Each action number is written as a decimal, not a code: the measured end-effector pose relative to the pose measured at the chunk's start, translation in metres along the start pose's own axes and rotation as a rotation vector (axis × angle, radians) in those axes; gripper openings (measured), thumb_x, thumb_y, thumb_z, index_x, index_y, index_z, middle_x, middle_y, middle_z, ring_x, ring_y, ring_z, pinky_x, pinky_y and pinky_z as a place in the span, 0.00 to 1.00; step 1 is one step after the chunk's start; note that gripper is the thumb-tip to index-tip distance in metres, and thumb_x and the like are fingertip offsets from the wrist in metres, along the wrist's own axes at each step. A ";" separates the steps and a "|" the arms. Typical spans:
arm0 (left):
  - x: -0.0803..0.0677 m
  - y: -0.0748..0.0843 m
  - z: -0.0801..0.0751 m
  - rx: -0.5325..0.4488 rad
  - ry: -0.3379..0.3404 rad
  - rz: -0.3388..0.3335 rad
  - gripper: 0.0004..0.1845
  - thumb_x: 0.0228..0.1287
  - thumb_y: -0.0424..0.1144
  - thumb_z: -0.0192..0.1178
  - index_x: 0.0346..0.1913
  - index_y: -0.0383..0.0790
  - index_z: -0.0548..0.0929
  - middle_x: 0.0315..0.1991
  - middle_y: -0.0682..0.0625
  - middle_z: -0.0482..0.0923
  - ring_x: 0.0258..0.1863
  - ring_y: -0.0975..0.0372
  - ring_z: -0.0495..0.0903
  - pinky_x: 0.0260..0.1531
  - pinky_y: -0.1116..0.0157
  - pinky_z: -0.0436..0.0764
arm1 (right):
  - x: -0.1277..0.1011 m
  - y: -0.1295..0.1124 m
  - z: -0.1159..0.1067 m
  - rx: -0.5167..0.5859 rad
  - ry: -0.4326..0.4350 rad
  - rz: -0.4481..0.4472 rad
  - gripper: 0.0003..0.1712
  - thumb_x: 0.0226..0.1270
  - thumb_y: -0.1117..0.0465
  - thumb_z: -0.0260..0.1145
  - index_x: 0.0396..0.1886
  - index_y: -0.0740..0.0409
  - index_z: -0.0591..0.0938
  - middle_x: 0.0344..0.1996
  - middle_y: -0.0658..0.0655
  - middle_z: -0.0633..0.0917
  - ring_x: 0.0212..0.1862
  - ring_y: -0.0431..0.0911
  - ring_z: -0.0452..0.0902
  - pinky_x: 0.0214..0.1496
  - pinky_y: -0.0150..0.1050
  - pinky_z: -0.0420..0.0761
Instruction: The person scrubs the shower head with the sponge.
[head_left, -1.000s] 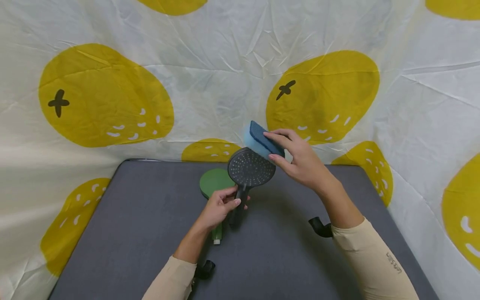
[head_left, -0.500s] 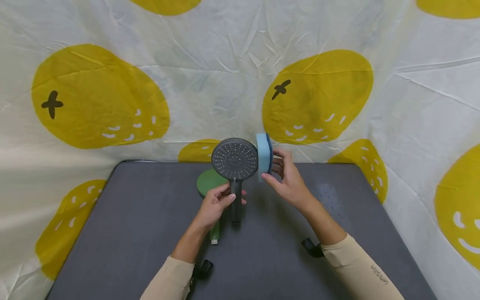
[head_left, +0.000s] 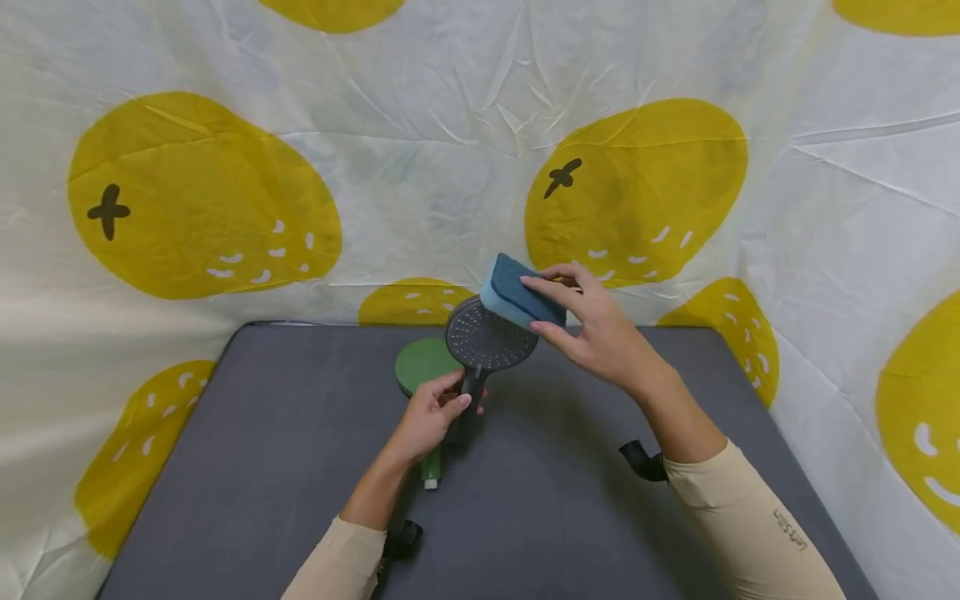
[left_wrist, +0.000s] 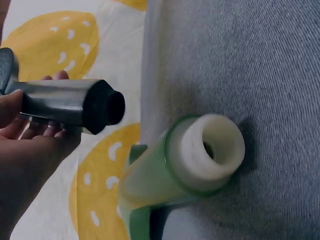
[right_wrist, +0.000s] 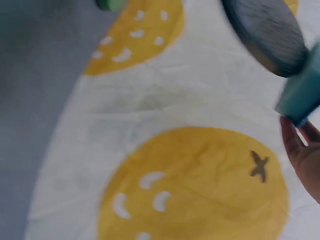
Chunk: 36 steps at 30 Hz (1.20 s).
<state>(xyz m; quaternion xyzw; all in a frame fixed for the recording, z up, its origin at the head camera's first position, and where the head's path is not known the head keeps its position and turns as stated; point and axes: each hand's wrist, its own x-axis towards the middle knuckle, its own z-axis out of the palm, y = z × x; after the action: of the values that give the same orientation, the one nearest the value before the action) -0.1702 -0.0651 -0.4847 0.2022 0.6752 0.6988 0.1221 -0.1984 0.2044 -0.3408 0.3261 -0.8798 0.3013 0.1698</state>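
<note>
My left hand (head_left: 429,421) grips a dark grey shower head (head_left: 480,340) by its handle, nozzle face turned toward me and the head tilted up to the right. In the left wrist view the threaded end of its handle (left_wrist: 65,102) points right. Fingers and thumb of my right hand (head_left: 600,329) pinch a two-layer blue sponge (head_left: 517,293), its pale foam side against the upper right rim of the nozzle face. The right wrist view shows the sponge (right_wrist: 302,95) right at the edge of the blurred shower head (right_wrist: 270,35).
A second, green shower head (head_left: 424,365) lies on the grey table (head_left: 315,467) behind my left hand; its white threaded end (left_wrist: 217,147) shows large in the left wrist view. White cloth with yellow fruit prints (head_left: 420,192) hangs around the table.
The sponge goes from the top rim to upright at the right side, then back onto the upper right. The shower head shifts left, straightens, then tilts again. The left hand keeps its grip.
</note>
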 end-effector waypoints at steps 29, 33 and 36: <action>0.004 0.008 0.012 -0.159 -0.006 0.019 0.25 0.81 0.33 0.51 0.76 0.33 0.66 0.56 0.25 0.77 0.43 0.56 0.90 0.52 0.56 0.88 | -0.034 0.010 0.061 0.396 0.099 0.256 0.45 0.64 0.71 0.74 0.70 0.66 0.54 0.64 0.71 0.68 0.63 0.65 0.76 0.66 0.62 0.78; 0.007 0.010 0.014 -0.141 0.024 0.027 0.24 0.82 0.34 0.51 0.75 0.35 0.68 0.55 0.27 0.77 0.43 0.52 0.91 0.50 0.55 0.88 | -0.043 0.008 0.090 0.490 0.132 0.310 0.46 0.64 0.72 0.74 0.69 0.64 0.51 0.61 0.72 0.72 0.64 0.64 0.77 0.66 0.59 0.78; 0.008 0.012 0.016 -0.107 0.038 0.031 0.22 0.81 0.34 0.52 0.73 0.35 0.70 0.54 0.27 0.77 0.43 0.50 0.91 0.50 0.54 0.88 | -0.044 0.006 0.103 0.536 0.184 0.318 0.45 0.63 0.73 0.74 0.67 0.65 0.51 0.60 0.73 0.73 0.63 0.64 0.77 0.64 0.57 0.81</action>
<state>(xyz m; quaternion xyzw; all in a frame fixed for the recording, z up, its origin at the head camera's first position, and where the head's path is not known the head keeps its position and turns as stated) -0.1691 -0.0477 -0.4718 0.1925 0.6360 0.7393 0.1088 -0.1803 0.1629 -0.4433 0.1892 -0.7899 0.5733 0.1076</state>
